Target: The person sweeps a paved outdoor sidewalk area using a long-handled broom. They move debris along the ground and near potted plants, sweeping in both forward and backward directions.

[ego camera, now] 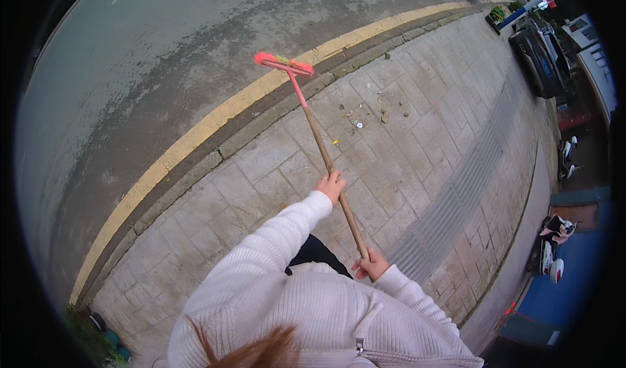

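Observation:
A long-handled broom (319, 140) with a wooden handle, a pink socket and red and yellow-green bristles slants up and to the left. Its head is above the yellow road line by the kerb. My left hand (331, 188) is closed around the middle of the handle. Lower down, my right hand (372, 265) grips the handle's near end in front of my body. Small litter (359, 124), with crumpled bits and brown leaf-like pieces, lies on the paving slabs to the right of the broom. A small yellow scrap (335, 143) lies beside the handle.
The stone kerb (195, 170) and yellow line (188, 145) curve along the left, with the road beyond. A ribbed tactile strip (455, 206) crosses the pavement at right. Farther off are a parked dark car (540, 57), planters and scooters (550, 250) near buildings.

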{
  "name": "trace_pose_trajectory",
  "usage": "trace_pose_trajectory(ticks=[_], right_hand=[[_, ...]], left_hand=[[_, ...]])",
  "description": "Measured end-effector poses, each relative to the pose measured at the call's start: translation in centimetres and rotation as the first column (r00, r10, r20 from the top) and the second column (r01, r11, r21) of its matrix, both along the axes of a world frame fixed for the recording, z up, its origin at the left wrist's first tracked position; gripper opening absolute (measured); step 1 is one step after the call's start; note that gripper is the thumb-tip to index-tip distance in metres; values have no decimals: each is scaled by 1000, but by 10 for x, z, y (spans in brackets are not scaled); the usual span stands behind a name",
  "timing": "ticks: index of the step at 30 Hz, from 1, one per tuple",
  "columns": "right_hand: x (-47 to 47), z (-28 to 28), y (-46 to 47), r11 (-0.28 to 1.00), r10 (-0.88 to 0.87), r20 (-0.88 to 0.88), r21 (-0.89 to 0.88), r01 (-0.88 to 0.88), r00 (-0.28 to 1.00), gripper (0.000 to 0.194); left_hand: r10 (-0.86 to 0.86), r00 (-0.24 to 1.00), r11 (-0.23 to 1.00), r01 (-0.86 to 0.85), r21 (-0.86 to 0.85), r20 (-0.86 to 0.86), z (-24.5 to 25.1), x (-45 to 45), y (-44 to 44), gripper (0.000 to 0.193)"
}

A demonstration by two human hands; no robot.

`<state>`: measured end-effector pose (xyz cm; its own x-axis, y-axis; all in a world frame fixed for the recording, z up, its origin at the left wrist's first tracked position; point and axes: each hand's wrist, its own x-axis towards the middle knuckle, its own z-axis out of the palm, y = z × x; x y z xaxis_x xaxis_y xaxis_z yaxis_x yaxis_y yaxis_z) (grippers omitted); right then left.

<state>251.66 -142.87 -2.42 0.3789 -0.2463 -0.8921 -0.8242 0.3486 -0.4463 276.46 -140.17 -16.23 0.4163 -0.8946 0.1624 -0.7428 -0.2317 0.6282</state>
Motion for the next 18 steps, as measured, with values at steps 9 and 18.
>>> trace_pose_trajectory(ticks=[9, 18], right_hand=[[-143, -97, 97, 777, 295, -254, -498, -386, 921, 49], [-388, -48, 292, 914, 97, -639, -246, -322, 763, 44]], left_hand=[[162, 985, 904, -123, 410, -62, -17, -17, 183, 37], [-221, 975, 106, -2, 994, 26, -3, -63, 513, 33]])
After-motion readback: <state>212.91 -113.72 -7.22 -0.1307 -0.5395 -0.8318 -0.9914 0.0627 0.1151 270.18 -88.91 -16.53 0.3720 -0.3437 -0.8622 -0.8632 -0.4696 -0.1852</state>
